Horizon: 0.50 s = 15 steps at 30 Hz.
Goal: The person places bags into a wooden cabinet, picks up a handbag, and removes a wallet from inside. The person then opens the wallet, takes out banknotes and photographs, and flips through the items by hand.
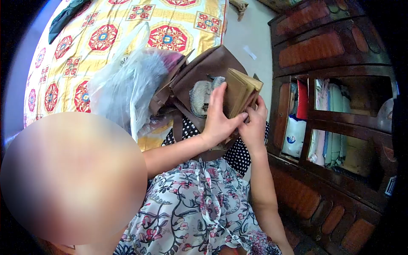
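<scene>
A tan, many-leaved thing (239,91) like a wallet or thick booklet stands upright between my hands, its leaves slightly fanned. My left hand (216,117) lies along its left and lower edge, fingers stretched upward and thumb across the bottom. Around its lower right side my right hand (254,127) has curled its fingers. Behind them a brown handbag (208,63) rests on my lap. A grey fuzzy cloth item (199,97) lies against the bag, left of my fingers. Some of the bag's lower part is hidden by my hands and forearms.
Left of the bag, a translucent plastic bag (127,85) sits on a bed with a patterned cover (168,38). Black polka-dot fabric (238,155) lies under the handbag. A dark wooden cabinet (297,170) with folded cloth (333,102) stands close on the right.
</scene>
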Each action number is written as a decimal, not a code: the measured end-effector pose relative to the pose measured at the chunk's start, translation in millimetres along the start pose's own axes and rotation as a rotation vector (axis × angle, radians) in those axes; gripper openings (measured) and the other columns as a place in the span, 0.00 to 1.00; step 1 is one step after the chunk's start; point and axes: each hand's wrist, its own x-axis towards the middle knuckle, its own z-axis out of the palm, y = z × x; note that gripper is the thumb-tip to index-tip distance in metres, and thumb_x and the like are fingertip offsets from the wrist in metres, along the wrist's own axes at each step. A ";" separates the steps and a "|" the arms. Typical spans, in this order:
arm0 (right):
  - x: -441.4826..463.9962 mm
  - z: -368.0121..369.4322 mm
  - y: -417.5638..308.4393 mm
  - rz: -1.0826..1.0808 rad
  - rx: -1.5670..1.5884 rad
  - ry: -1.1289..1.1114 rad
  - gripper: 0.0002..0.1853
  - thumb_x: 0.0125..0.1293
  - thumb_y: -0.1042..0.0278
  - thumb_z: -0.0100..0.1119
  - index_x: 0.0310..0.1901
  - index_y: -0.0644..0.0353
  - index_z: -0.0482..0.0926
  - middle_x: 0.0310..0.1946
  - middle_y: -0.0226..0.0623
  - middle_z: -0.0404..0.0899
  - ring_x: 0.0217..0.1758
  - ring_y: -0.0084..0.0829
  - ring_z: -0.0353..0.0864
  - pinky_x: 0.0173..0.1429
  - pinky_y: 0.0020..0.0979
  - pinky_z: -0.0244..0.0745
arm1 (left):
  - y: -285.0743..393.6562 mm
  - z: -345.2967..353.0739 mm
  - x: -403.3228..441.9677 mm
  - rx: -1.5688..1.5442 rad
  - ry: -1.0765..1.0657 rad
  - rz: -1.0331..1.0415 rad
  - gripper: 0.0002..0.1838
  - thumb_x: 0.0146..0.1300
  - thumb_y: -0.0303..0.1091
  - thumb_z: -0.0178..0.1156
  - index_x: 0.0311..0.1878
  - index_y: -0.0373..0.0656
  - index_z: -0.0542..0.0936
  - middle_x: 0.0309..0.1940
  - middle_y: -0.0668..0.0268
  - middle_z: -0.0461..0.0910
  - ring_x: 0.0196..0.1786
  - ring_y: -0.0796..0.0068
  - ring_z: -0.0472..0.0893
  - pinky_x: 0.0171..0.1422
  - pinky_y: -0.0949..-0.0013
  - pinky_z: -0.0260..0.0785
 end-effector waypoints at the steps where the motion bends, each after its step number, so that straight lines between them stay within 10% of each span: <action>1: -0.7 1.4 0.3 0.000 0.018 0.027 0.17 0.45 0.69 0.60 0.41 0.60 0.77 0.55 0.54 0.59 0.57 0.51 0.58 0.60 0.43 0.55 | 3.2 1.1 -1.9 -0.024 -0.006 0.010 0.44 0.41 0.33 0.66 0.62 0.37 0.53 0.57 0.50 0.57 0.62 0.56 0.57 0.64 0.62 0.51; 9: -4.3 34.0 14.4 0.128 0.322 0.216 0.17 0.48 0.70 0.58 0.43 0.59 0.77 0.57 0.51 0.59 0.60 0.48 0.54 0.62 0.42 0.49 | -5.8 11.2 0.0 -0.023 0.004 0.002 0.43 0.41 0.32 0.65 0.61 0.36 0.54 0.56 0.50 0.59 0.60 0.56 0.59 0.64 0.62 0.51; 15: -5.9 10.1 14.8 0.441 0.652 0.154 0.12 0.52 0.76 0.55 0.41 0.68 0.75 0.44 0.43 0.73 0.45 0.34 0.74 0.49 0.31 0.68 | -16.0 0.5 4.0 -0.272 -0.024 -0.299 0.41 0.46 0.34 0.65 0.61 0.34 0.54 0.51 0.56 0.65 0.52 0.69 0.68 0.57 0.69 0.60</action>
